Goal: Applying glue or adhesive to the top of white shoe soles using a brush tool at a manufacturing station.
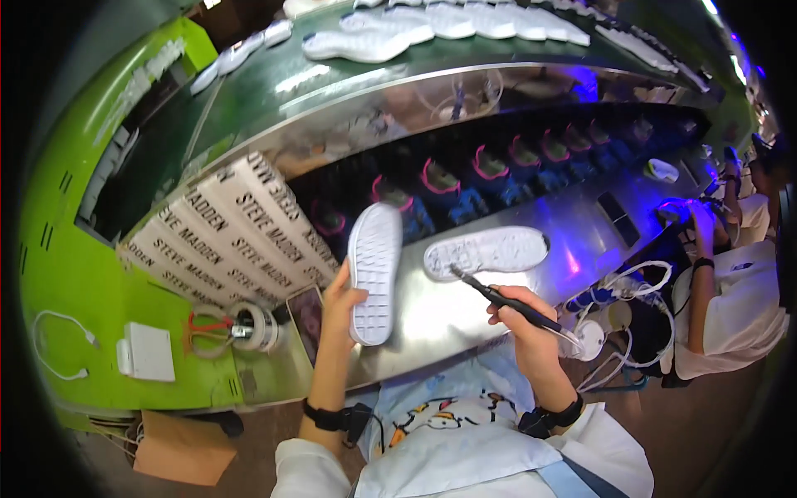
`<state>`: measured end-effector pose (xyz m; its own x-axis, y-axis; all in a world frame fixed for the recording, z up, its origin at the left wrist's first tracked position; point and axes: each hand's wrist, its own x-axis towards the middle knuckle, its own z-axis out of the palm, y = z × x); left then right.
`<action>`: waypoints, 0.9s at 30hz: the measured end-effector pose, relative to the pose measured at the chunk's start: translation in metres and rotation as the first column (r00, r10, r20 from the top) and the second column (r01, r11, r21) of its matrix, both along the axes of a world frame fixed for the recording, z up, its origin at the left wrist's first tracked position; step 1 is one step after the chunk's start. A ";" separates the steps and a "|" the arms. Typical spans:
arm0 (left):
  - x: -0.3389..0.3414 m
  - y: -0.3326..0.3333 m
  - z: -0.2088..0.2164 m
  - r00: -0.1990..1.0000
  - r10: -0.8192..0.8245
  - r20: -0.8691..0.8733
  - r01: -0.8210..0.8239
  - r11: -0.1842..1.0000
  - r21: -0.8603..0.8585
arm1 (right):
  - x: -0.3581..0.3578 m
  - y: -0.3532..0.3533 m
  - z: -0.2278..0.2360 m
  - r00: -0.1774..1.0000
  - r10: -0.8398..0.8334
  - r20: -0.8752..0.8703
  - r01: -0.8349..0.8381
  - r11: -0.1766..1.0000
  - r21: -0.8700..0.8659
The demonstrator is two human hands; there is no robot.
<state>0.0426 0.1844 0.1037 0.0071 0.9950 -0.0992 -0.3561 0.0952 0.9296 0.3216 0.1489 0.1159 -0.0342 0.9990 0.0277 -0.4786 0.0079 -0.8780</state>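
My left hand (339, 303) grips a white shoe sole (375, 266) by its edge, thumb across its face, and holds it upright above the metal bench. Its grid-patterned side is toward me. In my right hand (531, 324) is a black pen-shaped tool (488, 292), its tip pointing up and left. A second white sole (506, 247) lies sideways on the bench, and the tool's tip is at its left end. Whether tip and sole touch, I cannot tell. A pale cord or tube seems to run from the tool's rear end.
Behind the steel bench (415, 311) runs a dark trough with pink-edged shapes. Beyond it, a green conveyor (274, 108) carries several white soles (357, 46). A printed box (232, 228) and tape roll (253, 326) stand left. Pale tubes (631, 361) and a co-worker (730, 299) are right.
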 end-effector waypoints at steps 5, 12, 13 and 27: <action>0.043 -0.032 -0.030 0.477 -0.137 0.868 0.098 0.990 0.102 | -0.019 0.000 0.010 0.960 0.245 0.132 -0.266 0.948 0.174; 0.031 -0.020 -0.038 0.715 0.308 -0.628 -0.062 0.922 0.382 | -0.025 0.009 0.023 0.921 0.353 0.166 -0.377 0.915 0.143; 0.033 -0.017 -0.043 0.990 0.131 -0.046 -0.128 0.990 0.063 | -0.027 0.015 0.022 0.904 0.346 0.252 -0.388 0.911 0.142; 0.055 -0.030 -0.058 0.507 -0.091 0.857 0.118 0.992 0.035 | -0.069 0.020 0.017 0.713 -0.242 0.658 -0.392 0.640 0.661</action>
